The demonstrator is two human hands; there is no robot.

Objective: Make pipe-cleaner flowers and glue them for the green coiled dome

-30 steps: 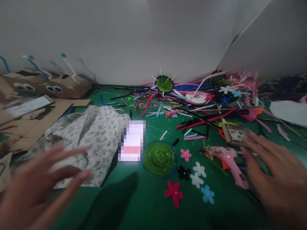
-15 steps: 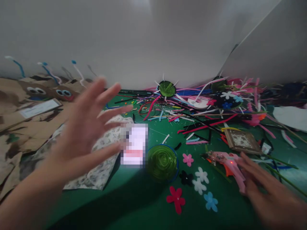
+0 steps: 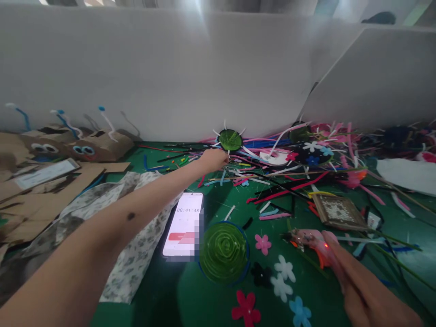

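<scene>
Left hand [image 3: 214, 160]: stretched far across the green mat [image 3: 204, 304], fingers curled into the tangle of pipe cleaners [image 3: 272, 175] just below the small green disc [image 3: 230, 139] at the wall; what it gripped, if anything, could not be told.

Right hand [image 3: 361, 286]: low at the near right, fingers laid along the pink glue gun [image 3: 311, 240] and closed loosely about its grip; red lamp lit on the gun's body.

Between the hands:
- Phone [image 3: 184, 223], screen lit with a timer, lying flat beside the left forearm.
- Large green spiral disc [image 3: 224, 252], blue-rimmed, just right of the phone.
- Felt flowers [image 3: 272, 277]: pink, black, two white, blue, red, scattered between disc and glue gun.
- Framed card [image 3: 338, 211], brown-edged, just behind the gun.

Left side: floral cloth [image 3: 132, 263] under the forearm, partly under the phone; cardboard pieces [image 3: 51, 181] with googly eyes and pipe-cleaner feelers against the wall.

Back: white partition [image 3: 170, 77]. Right: further pipe cleaners, dark felt disc [image 3: 315, 152] with flowers, white sheet [image 3: 408, 170].
</scene>
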